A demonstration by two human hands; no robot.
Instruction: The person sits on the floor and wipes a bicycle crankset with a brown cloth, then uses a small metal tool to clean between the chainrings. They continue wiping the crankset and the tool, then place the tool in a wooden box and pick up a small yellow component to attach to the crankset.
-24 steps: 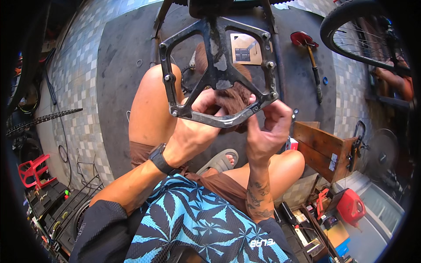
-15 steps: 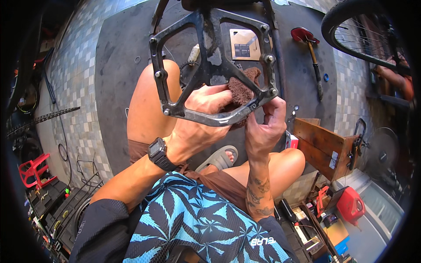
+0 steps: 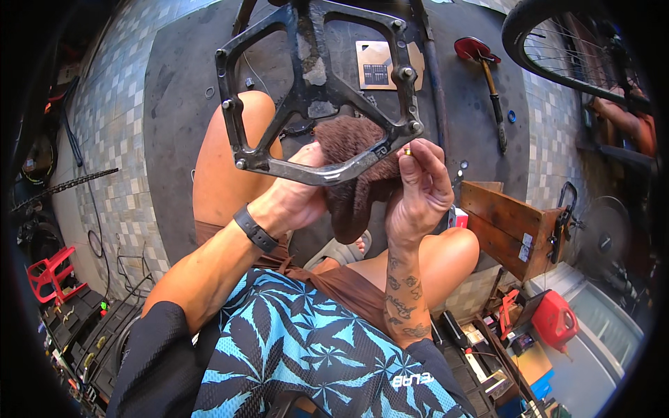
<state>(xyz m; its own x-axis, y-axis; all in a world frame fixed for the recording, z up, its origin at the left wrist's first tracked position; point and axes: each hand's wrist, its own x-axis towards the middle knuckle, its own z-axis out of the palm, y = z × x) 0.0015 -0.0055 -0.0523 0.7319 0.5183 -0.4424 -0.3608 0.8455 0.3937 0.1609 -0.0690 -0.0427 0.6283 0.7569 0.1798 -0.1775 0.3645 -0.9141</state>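
A black bicycle pedal (image 3: 304,70) with open windows and metal pins fills the upper middle, close to me. Behind its lower edge, my left hand (image 3: 301,198) is closed on a brown fluffy cloth (image 3: 352,143); the pedal covers part of its fingers. The cloth hangs down below the pedal. At the pedal's lower right corner, my right hand (image 3: 421,191) pinches a small brass-coloured piece (image 3: 408,152) between thumb and fingertips. The cloth is right beside this hand; whether they touch I cannot tell.
On the dark mat lie a cardboard piece (image 3: 376,65) and a bicycle saddle on its post (image 3: 477,50). A wooden box (image 3: 505,226) stands at right, a bicycle wheel (image 3: 568,42) above. Tool cases (image 3: 77,327) and a red jug (image 3: 555,322) flank me.
The cloth has spread out and now hangs lower in my left hand. My right hand has turned, showing the small brass-coloured piece in its fingertips. The view has shifted slightly.
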